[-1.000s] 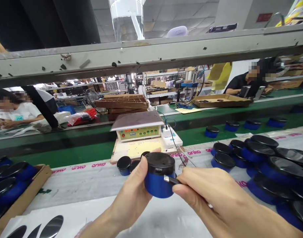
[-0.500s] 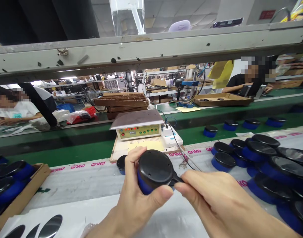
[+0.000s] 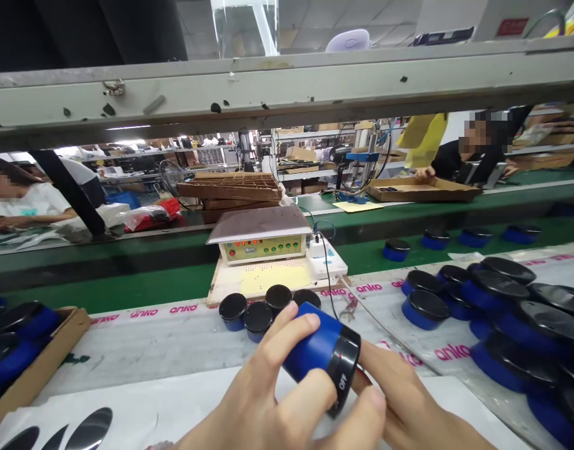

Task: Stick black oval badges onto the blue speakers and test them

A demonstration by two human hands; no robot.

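Note:
Near the bottom centre, my left hand (image 3: 263, 394) is wrapped round a round blue and black device (image 3: 317, 344), holding it tilted. Its black end faces right and carries the word OFF. My right hand (image 3: 409, 394) is closed against that black end from the right; the device and my left thumb hide its fingertips. Just beyond, several like devices (image 3: 233, 309) stand black side up on the plastic-covered bench. White sheets (image 3: 174, 400) lie under my hands, with shiny black discs (image 3: 90, 428) at the lower left.
Stacked blue and black devices (image 3: 498, 284) crowd the right side. More lie in a cardboard box (image 3: 71, 337) at left. A control box (image 3: 263, 247) with a cable stands ahead, before the green conveyor (image 3: 184, 275). An overhead beam (image 3: 287, 81) crosses above. Co-workers sit beyond.
The device has been tipped from black face up to lying sideways, its black end now right. My right hand has left the black tab for the black end. More devices behind are uncovered.

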